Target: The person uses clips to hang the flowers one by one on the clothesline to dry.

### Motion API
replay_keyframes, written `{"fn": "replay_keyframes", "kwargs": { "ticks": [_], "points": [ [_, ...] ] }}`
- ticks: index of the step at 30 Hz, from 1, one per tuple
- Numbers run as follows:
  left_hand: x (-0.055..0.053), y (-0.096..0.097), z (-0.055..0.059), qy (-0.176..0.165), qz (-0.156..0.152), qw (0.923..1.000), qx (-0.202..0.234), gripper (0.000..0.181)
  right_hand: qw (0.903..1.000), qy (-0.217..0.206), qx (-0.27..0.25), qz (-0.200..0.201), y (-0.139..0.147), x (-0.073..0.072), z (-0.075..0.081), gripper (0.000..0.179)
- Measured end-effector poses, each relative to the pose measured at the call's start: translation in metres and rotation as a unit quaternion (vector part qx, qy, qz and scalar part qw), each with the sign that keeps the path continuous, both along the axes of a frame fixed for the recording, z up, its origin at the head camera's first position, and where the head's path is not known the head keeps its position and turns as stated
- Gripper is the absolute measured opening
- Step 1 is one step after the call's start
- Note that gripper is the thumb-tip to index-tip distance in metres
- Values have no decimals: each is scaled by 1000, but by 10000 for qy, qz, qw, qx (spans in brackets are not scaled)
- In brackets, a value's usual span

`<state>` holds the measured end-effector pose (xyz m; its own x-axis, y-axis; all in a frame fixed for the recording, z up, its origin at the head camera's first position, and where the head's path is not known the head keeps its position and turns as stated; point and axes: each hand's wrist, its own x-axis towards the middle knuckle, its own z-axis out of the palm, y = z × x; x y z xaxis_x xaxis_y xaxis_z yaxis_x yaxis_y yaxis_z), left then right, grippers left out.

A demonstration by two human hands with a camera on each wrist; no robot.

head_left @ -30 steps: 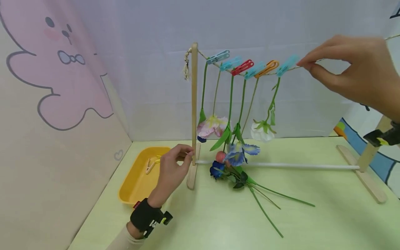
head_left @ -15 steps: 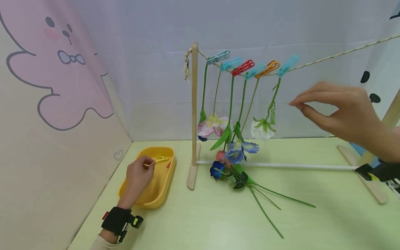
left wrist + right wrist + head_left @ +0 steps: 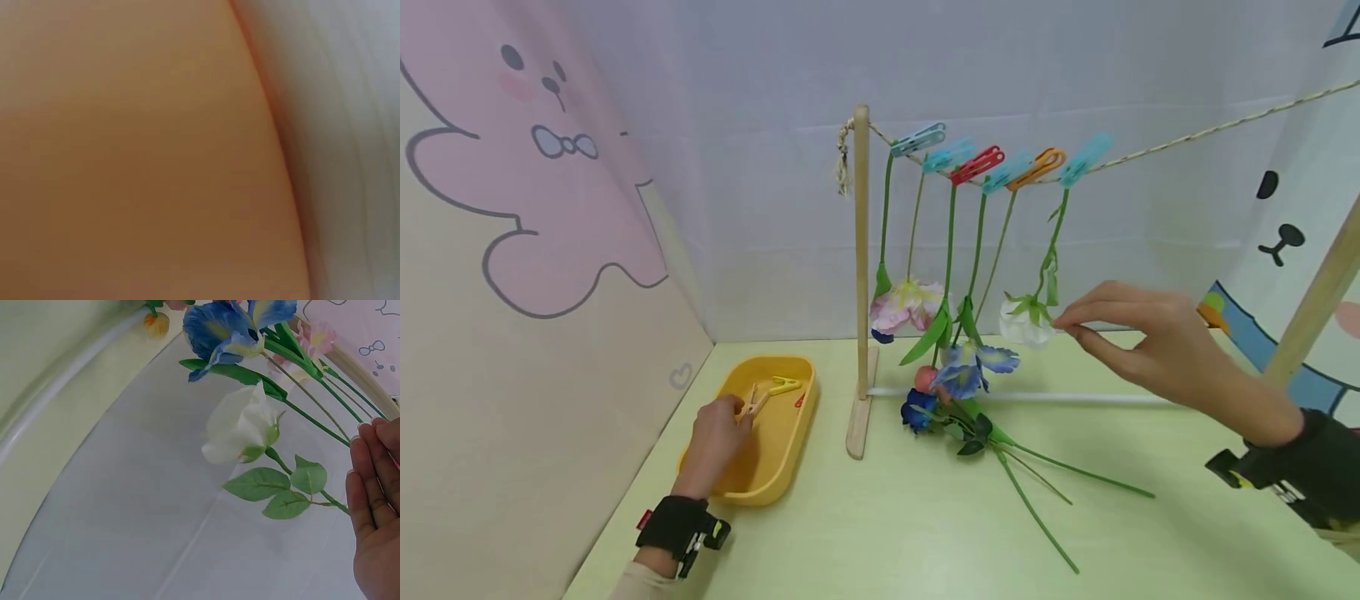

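My left hand [image 3: 718, 433] reaches into the yellow tray [image 3: 801, 446], its curled fingers pinching one end of a beige clothespin [image 3: 760, 404]. Skin and pale fabric fill the left wrist view, so the fingers are hidden there. Beside the hanging white rose [image 3: 1027, 323] is my right hand [image 3: 1150, 337], thumb and fingertips close together with nothing held. The right wrist view shows that hand's fingers extended at the right edge, with the rose and its leaves [image 3: 257, 483] nearby. Clothespins, among them a red one [image 3: 977, 165] and an orange one [image 3: 1036, 169], hold several flowers upside down on a rope [image 3: 1195, 136].
A wooden post [image 3: 861, 250] carries the rope's left end; a second post [image 3: 1318, 296] stands at right. A white rod [image 3: 1075, 397] runs low between them. Loose flowers with green stems [image 3: 1037, 512] lie on the table. The tray also holds a yellow clothespin [image 3: 786, 385].
My left hand has moved from beside the left post into the tray, to the beige clothespin. My right hand has left the rope and come down beside the white rose.
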<state>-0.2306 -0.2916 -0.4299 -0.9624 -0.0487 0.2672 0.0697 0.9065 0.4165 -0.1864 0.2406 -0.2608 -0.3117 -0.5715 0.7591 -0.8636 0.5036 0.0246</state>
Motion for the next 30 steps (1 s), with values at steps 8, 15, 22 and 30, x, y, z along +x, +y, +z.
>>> {"fn": "replay_keyframes", "kwargs": {
  "ticks": [8,15,22,30],
  "points": [
    [-2,-3,-6,-274,-42,9994,-189,9,9987,-503,-61,-27,-4,-2,-23,40],
    [-1,2,-2,-290,107,9993,-213,21,9968,-793,-43,-45,-8,-1,-33,39],
    [1,5,-1,-60,97,9984,-549,25,9956,-930,2,-136,-11,0,-43,38],
    [2,2,6,-181,-50,9985,-508,26,9953,-958,29,-108,-10,0,-48,39]
  ]
}}
